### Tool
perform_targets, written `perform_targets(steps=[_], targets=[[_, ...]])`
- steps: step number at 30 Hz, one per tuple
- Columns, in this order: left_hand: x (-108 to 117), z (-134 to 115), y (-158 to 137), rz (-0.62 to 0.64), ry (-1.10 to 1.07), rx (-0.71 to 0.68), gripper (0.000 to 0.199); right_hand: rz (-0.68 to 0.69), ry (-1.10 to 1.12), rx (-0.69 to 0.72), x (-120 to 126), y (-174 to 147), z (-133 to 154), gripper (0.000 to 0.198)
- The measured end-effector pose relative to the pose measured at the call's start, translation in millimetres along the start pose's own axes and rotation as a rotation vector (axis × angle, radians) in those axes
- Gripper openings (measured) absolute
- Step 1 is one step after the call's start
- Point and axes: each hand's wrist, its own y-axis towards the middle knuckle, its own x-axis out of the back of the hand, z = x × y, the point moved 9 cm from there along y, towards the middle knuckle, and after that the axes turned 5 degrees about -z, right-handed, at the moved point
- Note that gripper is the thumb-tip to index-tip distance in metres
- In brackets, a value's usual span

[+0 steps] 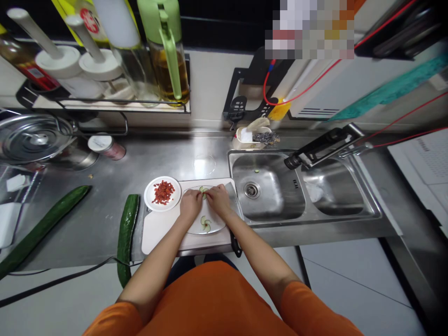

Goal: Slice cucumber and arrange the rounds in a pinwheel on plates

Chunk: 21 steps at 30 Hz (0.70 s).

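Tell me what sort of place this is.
It looks like a kitchen: there's a double-basin sink, a green-topped bottle of what appears to be oil on a rack, and cucumbers on the steel counter.

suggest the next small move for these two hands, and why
Probably nudge the far green slices into a fanned pinwheel: the left hand and right hand both have fingertips at them, and the near green slices on the plate already lie fanned that way.
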Motion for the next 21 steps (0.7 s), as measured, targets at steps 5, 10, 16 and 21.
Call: perform_targets(steps=[5, 10, 16, 21], targets=[[-3.0, 0.5, 1.8, 0.007, 0.001, 0.011, 0.025, 0.004, 0.011, -0.002, -0.8, 1.8, 0.4, 0.026], [-2.5, 0.7, 1.5, -0.002, -0.007, 0.005, 0.025, -0.007, 0.005, 0.006, -0.1, 1.8, 0.2, 0.026], [-0.5, -0.4, 1.5, -0.008, -0.002, -0.008, 0.026, -0.018, -0.007, 0.017, -1.5, 0.9, -2.0, 0.027], [1.2, -2.0, 2.2, -0.007, -0.01, -0.008, 0.026, -0.019, 0.007, 0.017, -0.2, 0.3, -2.2, 0.027]])
